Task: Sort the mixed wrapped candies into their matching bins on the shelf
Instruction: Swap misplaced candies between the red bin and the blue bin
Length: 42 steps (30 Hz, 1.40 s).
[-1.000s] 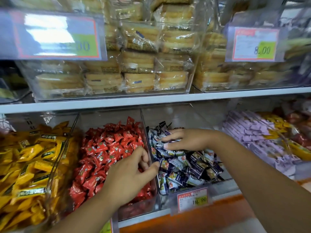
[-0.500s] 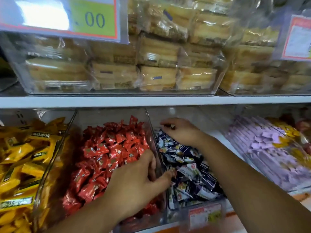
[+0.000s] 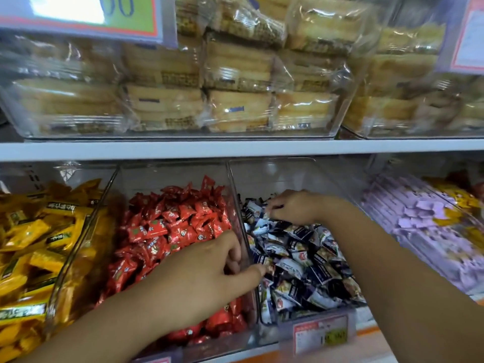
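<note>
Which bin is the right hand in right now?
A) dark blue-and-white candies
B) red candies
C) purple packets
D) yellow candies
A: the right hand rests at the back of the dark blue-and-white candies, one bin to the right of the red candies.

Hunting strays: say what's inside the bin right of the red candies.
Navy-and-white wrapped candies fill the clear bin; anything beneath the right hand or deeper down is hidden.

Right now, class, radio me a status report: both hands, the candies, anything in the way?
Left hand over red candies, pinching clear divider. Right hand curled in dark-blue candies, grip unclear. Nothing in the way.
</note>
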### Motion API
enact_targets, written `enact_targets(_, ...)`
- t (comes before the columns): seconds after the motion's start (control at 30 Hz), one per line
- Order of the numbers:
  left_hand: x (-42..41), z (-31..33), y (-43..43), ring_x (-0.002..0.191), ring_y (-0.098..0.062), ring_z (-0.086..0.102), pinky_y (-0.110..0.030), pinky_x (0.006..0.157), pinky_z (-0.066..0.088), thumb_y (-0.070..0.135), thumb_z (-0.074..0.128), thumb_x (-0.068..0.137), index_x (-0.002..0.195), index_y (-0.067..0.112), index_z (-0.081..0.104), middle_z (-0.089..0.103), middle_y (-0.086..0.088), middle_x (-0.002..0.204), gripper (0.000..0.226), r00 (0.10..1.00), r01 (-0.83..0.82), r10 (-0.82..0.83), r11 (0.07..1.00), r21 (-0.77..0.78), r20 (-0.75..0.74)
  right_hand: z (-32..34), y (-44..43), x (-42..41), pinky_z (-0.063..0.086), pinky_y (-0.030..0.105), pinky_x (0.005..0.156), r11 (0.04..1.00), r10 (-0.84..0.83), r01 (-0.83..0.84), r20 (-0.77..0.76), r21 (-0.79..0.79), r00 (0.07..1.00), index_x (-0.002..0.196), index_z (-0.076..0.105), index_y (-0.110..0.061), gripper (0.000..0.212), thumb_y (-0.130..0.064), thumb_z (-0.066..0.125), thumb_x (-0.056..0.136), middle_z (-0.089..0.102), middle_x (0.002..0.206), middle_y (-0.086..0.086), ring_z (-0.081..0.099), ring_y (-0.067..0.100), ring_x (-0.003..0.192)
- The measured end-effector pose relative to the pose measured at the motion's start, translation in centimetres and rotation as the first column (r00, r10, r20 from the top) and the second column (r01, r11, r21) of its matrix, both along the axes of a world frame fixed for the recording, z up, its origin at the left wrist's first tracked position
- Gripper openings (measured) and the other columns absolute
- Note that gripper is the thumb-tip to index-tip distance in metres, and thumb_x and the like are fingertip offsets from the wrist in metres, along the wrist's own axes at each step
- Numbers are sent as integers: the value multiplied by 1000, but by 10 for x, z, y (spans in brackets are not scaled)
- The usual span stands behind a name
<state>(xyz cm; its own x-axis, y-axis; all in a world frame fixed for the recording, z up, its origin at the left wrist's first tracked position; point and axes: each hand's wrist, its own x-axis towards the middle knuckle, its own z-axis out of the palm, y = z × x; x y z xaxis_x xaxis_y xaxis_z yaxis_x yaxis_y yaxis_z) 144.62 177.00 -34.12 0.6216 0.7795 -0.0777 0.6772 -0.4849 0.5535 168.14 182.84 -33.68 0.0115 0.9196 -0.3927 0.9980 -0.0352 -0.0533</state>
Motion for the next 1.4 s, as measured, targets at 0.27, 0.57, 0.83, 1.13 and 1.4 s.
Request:
enact_targets(0.27, 1, -2, -7, 67, 9, 51, -18, 61, 39, 81, 35, 75, 90, 40, 44, 58, 27, 93, 45, 1000, -29, 29, 999, -43, -2, 24, -11, 2, 41, 36, 103, 998, -23, 29, -107, 52, 994, 128, 58, -21, 37, -40, 47, 99, 51, 139, 4, 52, 23, 120)
enact_targets(0.57, 7, -3, -3, 60, 9, 47, -18, 58, 37, 67, 49, 79, 85, 34, 46, 57, 21, 74, 34, 996, -76, 80, 990, -115, 30, -24, 5, -16, -8, 64, 112, 999, -16, 19, 98, -33, 995, 144, 30, -48, 69, -64, 57, 83, 7, 162, -7, -11, 30, 148)
enact_targets(0.83, 8, -3, -8, 61, 2, 45, -21, 62, 39, 67, 42, 85, 88, 35, 41, 56, 14, 78, 32, 999, -44, 43, 995, -92, -3, -12, 2, 10, 26, 50, 113, 980, -160, 142, 122, 142, 980, 139, 42, -44, 48, -57, 46, 92, 23, 158, 3, 20, 32, 143)
enact_targets(1.13, 10, -6, -5, 61, -2, 40, -22, 57, 33, 60, 46, 88, 88, 30, 42, 48, 11, 73, 30, 999, -28, 29, 996, -83, 20, -14, -19, -32, -4, 61, 115, 994, 93, -95, 40, 52, 995, 146, 20, -52, 75, -65, 57, 82, 3, 162, -5, -5, 31, 148)
enact_targets(1.4, 10, -8, -6, 57, 0, 40, -23, 58, 33, 61, 44, 87, 85, 31, 41, 47, 11, 70, 30, 999, -26, 28, 998, -63, 30, -39, 4, -2, 15, 56, 114, 956, -117, 49, 224, 288, 968, 141, 39, -47, 51, -59, 48, 92, 14, 159, -1, 9, 34, 145)
